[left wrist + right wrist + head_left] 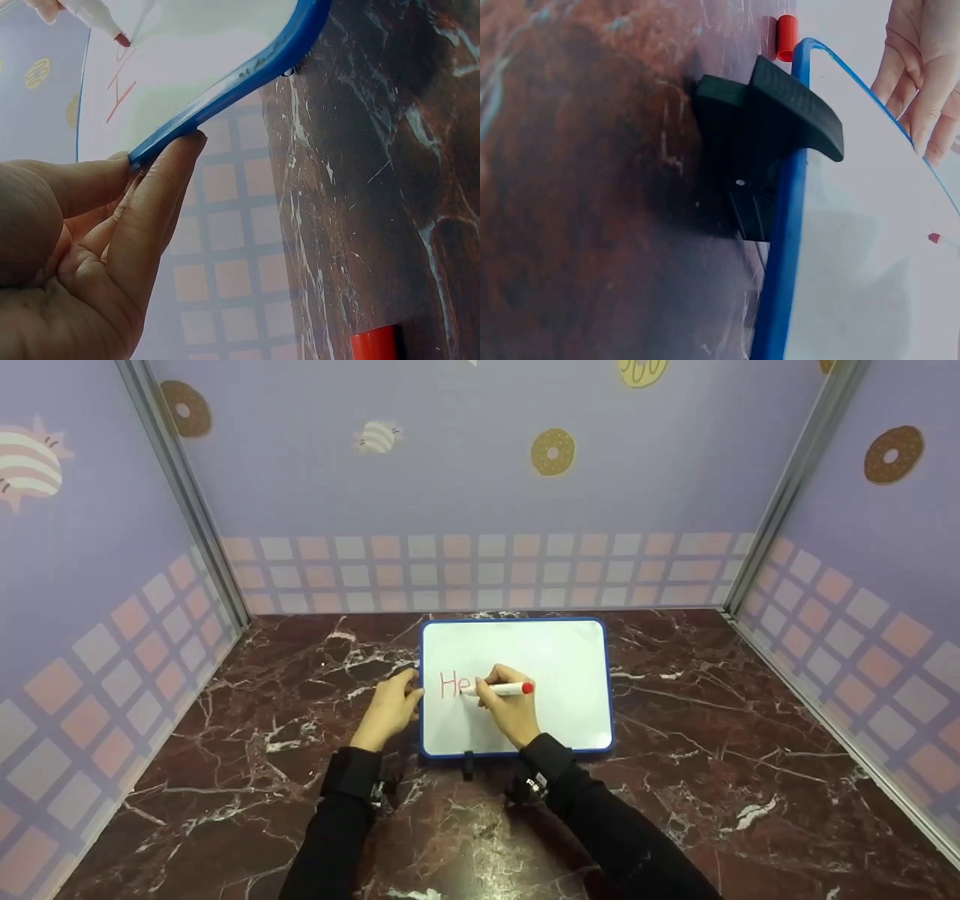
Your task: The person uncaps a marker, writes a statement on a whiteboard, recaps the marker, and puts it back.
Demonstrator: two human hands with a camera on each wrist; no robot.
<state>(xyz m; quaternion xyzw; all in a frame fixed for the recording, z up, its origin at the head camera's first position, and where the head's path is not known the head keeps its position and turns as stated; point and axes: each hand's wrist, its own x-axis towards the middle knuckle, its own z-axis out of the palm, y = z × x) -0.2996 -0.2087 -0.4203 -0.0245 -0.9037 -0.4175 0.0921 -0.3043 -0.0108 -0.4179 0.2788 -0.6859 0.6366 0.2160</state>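
The left hand [386, 706] pinches the whiteboard [570, 660] at its left edge, while the right hand [513, 709] grips a dry-erase marker [508, 688] at red lettering [449, 685] reading "He".

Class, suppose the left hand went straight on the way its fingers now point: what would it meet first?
The blue frame of the whiteboard, at its left edge. The left hand pinches that edge, so there seems no gap to cross, though depth there is hard to judge.
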